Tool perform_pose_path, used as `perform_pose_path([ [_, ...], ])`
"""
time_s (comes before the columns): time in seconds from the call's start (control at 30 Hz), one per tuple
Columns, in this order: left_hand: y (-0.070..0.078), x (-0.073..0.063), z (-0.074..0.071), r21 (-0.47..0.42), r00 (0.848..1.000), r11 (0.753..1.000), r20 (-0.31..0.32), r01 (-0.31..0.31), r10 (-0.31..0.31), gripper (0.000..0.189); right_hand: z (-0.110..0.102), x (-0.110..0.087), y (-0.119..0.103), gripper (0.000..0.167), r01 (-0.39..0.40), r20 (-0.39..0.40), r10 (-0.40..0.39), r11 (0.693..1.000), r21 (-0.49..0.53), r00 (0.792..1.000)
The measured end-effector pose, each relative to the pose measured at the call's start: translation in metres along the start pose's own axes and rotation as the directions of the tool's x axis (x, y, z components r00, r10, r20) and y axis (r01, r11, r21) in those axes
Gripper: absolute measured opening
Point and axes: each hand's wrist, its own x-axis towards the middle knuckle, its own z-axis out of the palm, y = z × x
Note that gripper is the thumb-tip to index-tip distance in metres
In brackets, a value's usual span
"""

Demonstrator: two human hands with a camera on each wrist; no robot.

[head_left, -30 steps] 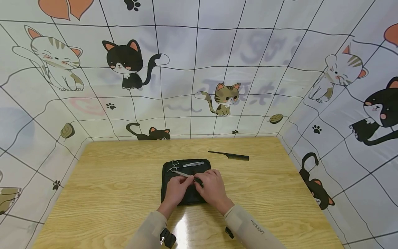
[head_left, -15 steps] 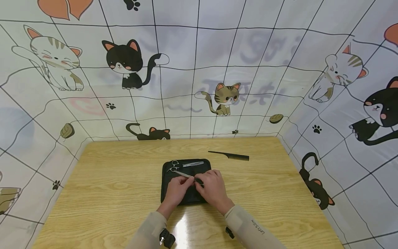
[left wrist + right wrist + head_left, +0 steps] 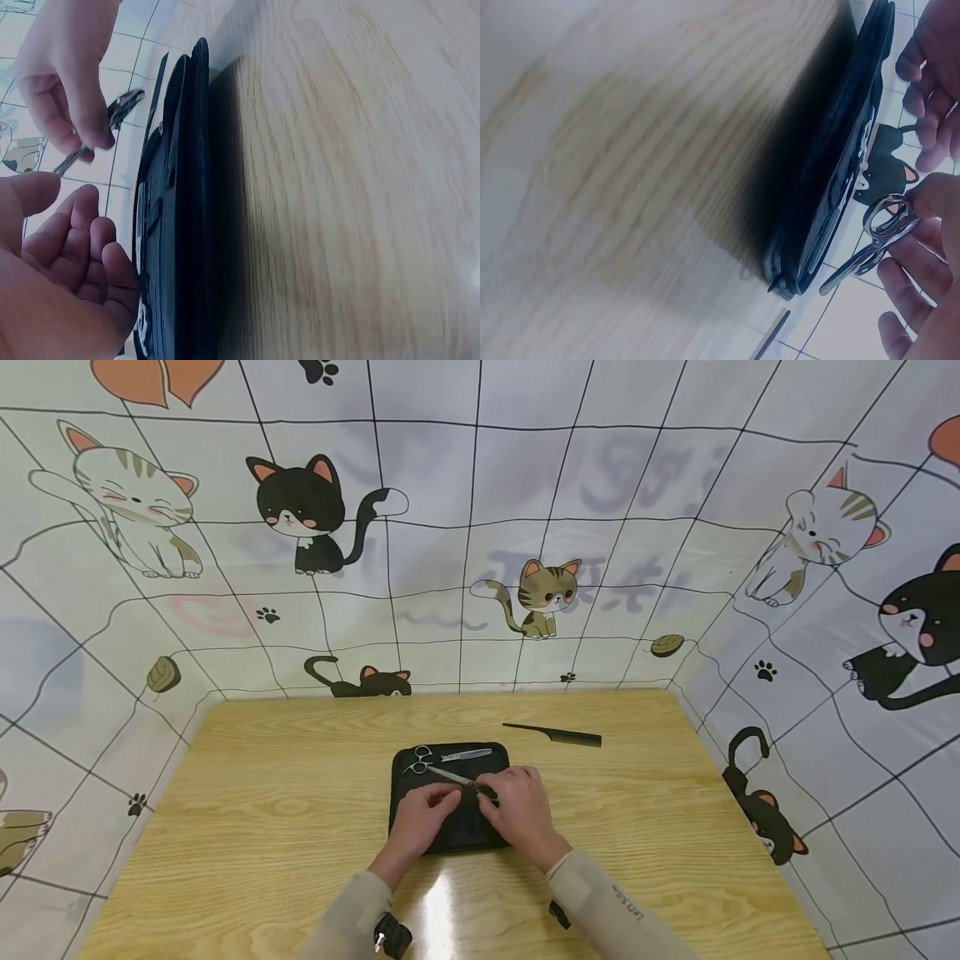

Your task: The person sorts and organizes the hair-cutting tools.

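Observation:
My right hand (image 3: 517, 802) pinches a pair of silver scissors (image 3: 889, 229) by the finger-ring end, above an open black case (image 3: 465, 843). The blades point toward the far left in the head view. Beside them is my left hand (image 3: 423, 814), thumb and fingers parted and loosely bent, the thumb close to the blade end in the left wrist view. Another pair of scissors, with a toothed-looking blade (image 3: 467, 754), lies in the far part of the case, its rings at the left. Part of the held scissors' handle is hidden by my right fingers.
A black rat-tail comb (image 3: 573, 737) lies on the wooden table (image 3: 285, 802), behind and to the right of the case. A white cloth printed with cats (image 3: 450, 552) surrounds the back and sides of the table.
My left fingers have come away from the scissor blades and drawn slightly left. My right hand, still holding the scissors, has shifted a little to the right.

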Motion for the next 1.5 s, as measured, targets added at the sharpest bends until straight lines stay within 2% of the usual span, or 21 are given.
perform_pose_path([
  [0.33, -0.013, 0.0, -0.026, 0.005, 1.0, 1.0, -0.008, -0.005, 0.005, 0.024, -0.002, 0.003, 0.017, 0.014, -0.015, -0.004, 0.015, 0.999, -0.028, 1.0],
  [0.7, -0.029, -0.004, -0.057, 0.151, 0.999, 0.988, -0.012, -0.045, 0.047, 0.026, 0.0, -0.001, 0.04, 0.015, -0.033, 0.041, 0.037, 0.994, -0.102, 0.998],
  [0.87, -0.035, -0.006, -0.069, 0.212, 0.999, 0.976, 0.011, -0.052, 0.051, 0.036, 0.0, -0.002, 0.047, 0.015, -0.023, 0.051, 0.029, 0.994, -0.108, 0.998],
  [1.0, -0.043, -0.009, -0.075, 0.267, 0.997, 0.962, 0.066, -0.064, 0.048, 0.05, 0.0, -0.003, 0.051, 0.014, -0.022, 0.047, 0.027, 0.994, -0.107, 0.999],
  [1.13, -0.052, -0.013, -0.078, 0.277, 0.993, 0.959, 0.115, -0.061, 0.03, 0.065, 0.002, -0.005, 0.056, 0.012, -0.02, 0.041, 0.025, 0.993, -0.118, 0.999],
  [1.27, -0.061, -0.015, -0.079, 0.293, 0.99, 0.953, 0.134, -0.08, 0.042, 0.075, 0.004, -0.008, 0.06, 0.011, -0.035, 0.047, 0.04, 0.992, -0.118, 0.998],
  [1.5, -0.067, -0.018, -0.08, 0.375, 0.985, 0.919, 0.154, -0.126, 0.072, 0.085, 0.008, -0.011, 0.066, 0.009, -0.065, 0.056, 0.071, 0.992, -0.111, 0.996],
])
